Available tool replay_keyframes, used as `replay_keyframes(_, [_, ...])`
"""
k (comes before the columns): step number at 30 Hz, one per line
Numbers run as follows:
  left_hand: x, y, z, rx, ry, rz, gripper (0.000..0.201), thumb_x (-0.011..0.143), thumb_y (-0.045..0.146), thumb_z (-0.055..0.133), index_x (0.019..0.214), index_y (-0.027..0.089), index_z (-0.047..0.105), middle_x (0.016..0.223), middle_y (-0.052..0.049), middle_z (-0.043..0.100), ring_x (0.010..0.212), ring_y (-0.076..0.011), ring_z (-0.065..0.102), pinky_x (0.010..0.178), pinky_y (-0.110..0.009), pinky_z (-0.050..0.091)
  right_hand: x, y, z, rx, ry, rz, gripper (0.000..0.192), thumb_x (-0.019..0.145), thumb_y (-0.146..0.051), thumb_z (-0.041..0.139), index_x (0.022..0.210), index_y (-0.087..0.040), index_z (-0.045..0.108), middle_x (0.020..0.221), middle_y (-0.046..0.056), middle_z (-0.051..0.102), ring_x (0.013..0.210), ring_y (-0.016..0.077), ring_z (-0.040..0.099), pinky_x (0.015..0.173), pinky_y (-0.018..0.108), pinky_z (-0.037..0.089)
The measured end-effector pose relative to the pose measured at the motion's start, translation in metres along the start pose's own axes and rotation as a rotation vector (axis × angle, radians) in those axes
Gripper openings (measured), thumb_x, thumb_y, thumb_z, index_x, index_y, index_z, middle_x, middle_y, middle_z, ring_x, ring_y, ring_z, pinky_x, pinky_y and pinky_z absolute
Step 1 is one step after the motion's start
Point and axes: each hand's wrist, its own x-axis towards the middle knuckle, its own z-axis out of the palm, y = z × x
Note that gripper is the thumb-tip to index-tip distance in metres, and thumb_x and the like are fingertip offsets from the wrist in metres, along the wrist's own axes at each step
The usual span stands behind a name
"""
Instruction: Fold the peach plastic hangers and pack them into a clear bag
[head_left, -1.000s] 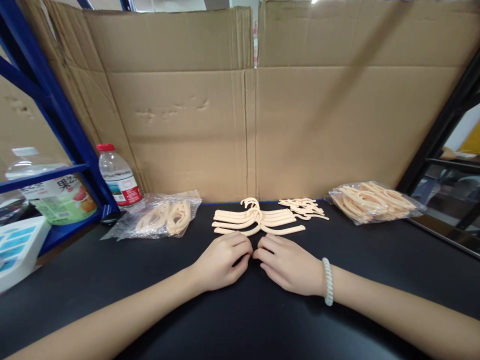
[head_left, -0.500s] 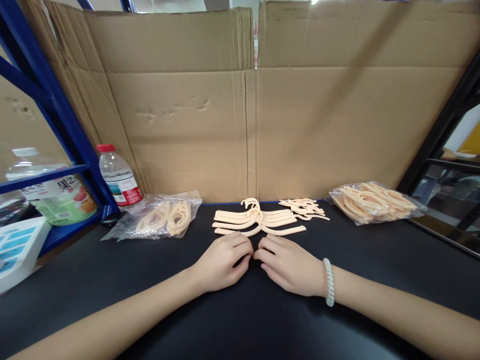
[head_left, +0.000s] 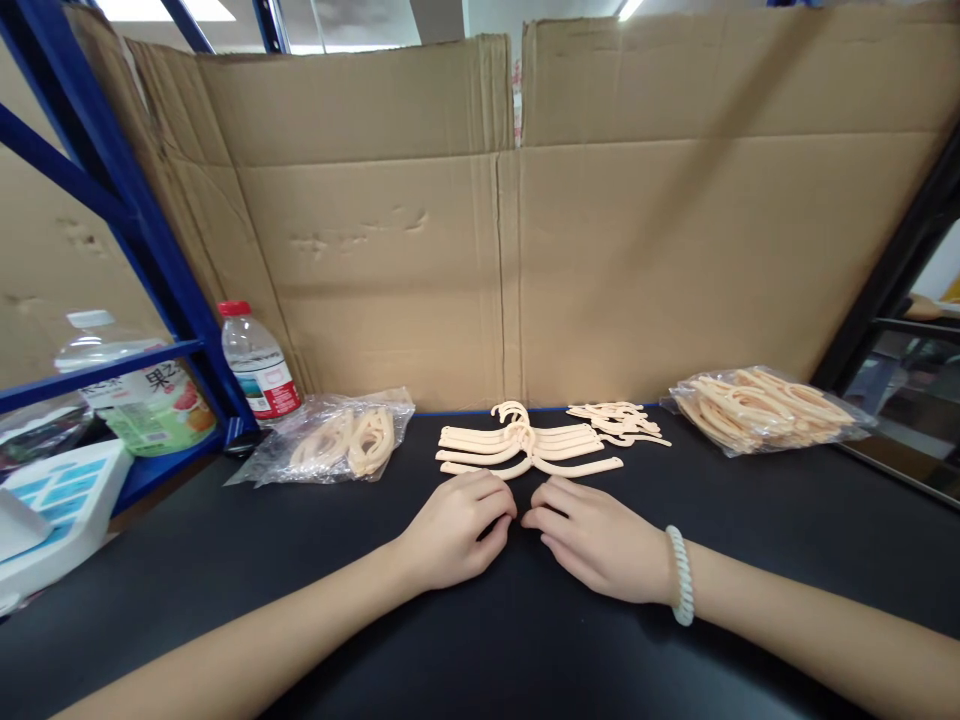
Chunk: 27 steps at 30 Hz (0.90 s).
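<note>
The left hand (head_left: 457, 530) and right hand (head_left: 596, 535) are resting palm-down on the matte black table (head_left: 225, 560), fingers loosely curled, fingertips nearly meeting and gripping nothing. Just beyond them a neat stack of smooth, peach plastic hangers (head_left: 525, 448) is lying finished. Loose hooks (head_left: 616, 420) at its far right and two crinkly clear bags (head_left: 341, 440) (head_left: 765, 408) of curved parts are waiting unassembled.

Showing the readable characters "果之" on the green-labelled bottle (head_left: 146, 395) at far left; red bottle label (head_left: 271, 398) too small for reading.
</note>
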Motion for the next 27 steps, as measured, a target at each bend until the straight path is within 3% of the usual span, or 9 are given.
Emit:
replay_keyframes(6, [-0.005, -0.002, 0.002, 0.000, 0.026, -0.005, 0.016, 0.086, 0.012, 0.045, 0.088, 0.018, 0.060, 0.085, -0.005, 0.065, 0.080, -0.0187, 0.059, 0.074, -0.030, 0.047, -0.016, 0.001, -0.008, 0.137, 0.002, 0.095, 0.027, 0.091, -0.011, 0.042, 0.114, -0.018, 0.055, 0.110, 0.009, 0.054, 0.102, 0.0219, 0.050, 0.090, 0.037, 0.046])
replay_keyframes(16, [-0.004, -0.001, 0.003, 0.074, 0.055, -0.098, 0.017, 0.085, 0.013, 0.047, 0.096, 0.019, 0.058, 0.092, -0.007, 0.064, 0.088, -0.0224, 0.059, 0.078, -0.036, 0.048, -0.017, 0.014, -0.009, 0.111, 0.033, 0.035, 0.024, 0.093, -0.013, 0.042, 0.108, -0.019, 0.060, 0.102, 0.008, 0.060, 0.095, 0.0200, 0.055, 0.085, 0.035, 0.048])
replay_keyframes(22, [-0.002, -0.001, 0.001, 0.048, 0.062, -0.187, 0.025, 0.081, 0.013, 0.051, 0.106, 0.020, 0.054, 0.109, -0.008, 0.062, 0.103, -0.0260, 0.056, 0.090, -0.043, 0.045, -0.037, 0.068, -0.026, -0.063, 0.294, 0.253, 0.020, 0.090, -0.014, 0.045, 0.099, -0.020, 0.062, 0.102, 0.010, 0.061, 0.099, 0.0244, 0.056, 0.087, 0.042, 0.049])
replay_keyframes(27, [0.000, -0.002, 0.001, 0.057, 0.045, -0.223, 0.029, 0.085, 0.020, 0.052, 0.114, 0.019, 0.050, 0.115, -0.010, 0.061, 0.110, -0.0279, 0.054, 0.095, -0.046, 0.042, -0.060, 0.116, -0.025, -0.175, 0.249, 0.406, 0.019, 0.088, -0.016, 0.045, 0.095, -0.017, 0.063, 0.099, 0.012, 0.061, 0.097, 0.0267, 0.056, 0.086, 0.044, 0.050])
